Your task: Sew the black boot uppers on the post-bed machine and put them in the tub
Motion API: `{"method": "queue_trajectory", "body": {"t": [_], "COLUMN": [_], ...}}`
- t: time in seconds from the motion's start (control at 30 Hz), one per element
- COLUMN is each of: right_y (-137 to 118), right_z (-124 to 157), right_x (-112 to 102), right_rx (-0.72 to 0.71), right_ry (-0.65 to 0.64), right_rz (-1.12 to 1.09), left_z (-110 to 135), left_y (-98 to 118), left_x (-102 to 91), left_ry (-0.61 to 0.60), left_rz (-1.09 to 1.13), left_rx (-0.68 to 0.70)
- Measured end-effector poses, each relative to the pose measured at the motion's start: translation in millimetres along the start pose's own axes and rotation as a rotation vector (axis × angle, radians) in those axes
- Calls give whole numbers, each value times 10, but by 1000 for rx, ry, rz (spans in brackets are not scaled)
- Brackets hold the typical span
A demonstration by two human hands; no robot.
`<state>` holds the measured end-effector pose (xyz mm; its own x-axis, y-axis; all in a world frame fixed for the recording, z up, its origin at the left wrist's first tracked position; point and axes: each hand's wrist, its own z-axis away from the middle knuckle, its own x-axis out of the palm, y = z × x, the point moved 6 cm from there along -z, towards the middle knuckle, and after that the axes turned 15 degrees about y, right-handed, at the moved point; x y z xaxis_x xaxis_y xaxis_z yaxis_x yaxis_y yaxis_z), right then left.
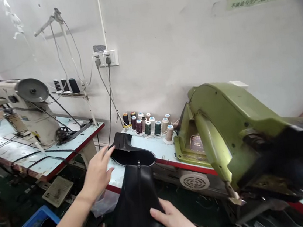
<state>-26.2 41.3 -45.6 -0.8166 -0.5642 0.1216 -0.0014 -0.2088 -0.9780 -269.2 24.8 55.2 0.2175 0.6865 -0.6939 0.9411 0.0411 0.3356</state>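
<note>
A black leather boot upper [140,200] with a zip down its middle hangs in front of me, its lower part running out of the bottom of the view. My right hand [172,218] grips its right side, thumb on top and the other fingers mostly hidden. Beyond it, more black leather [124,141] with a wide dark opening lies at the pale tabletop's edge; whether both are one piece I cannot tell. At the left rim of that opening is my left hand [99,170], fingers stretched and apart, fingertips at or close to the leather.
Thread spools [148,127] stand along the wall. On the right a green machine [224,118] overhangs the table. A white sewing machine [27,103] sits on the left table. Below left is a blue crate [49,216] with dark items.
</note>
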Motion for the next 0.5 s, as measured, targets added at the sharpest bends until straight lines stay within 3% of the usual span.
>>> {"method": "queue_trajectory", "body": {"t": [0.03, 0.1, 0.17, 0.23, 0.3, 0.4, 0.5], "right_y": [-32, -45, -66, -141, -245, -300, -229], "right_z": [-137, -442, -773, -1103, -1389, -1660, -1782], "right_x": [68, 177, 237, 240, 193, 159, 230], "right_rx": [25, 102, 138, 100, 12, -60, -81], "right_ry": [-10, -15, -24, -18, 41, 104, 61], "right_rz": [-20, -30, 10, 65, 119, 227, 338], "left_z": [-290, -740, -950, -955, -844, -645, -543], "left_y": [80, 184, 271, 324, 337, 301, 275], "left_x": [138, 429, 710, 882, 927, 860, 765], "left_ry": [-97, -228, -363, -445, -471, -490, -501], "left_rz": [-45, -23, 23, 75, 124, 179, 210], "left_rx": [148, 252, 312, 352, 376, 365, 316]}}
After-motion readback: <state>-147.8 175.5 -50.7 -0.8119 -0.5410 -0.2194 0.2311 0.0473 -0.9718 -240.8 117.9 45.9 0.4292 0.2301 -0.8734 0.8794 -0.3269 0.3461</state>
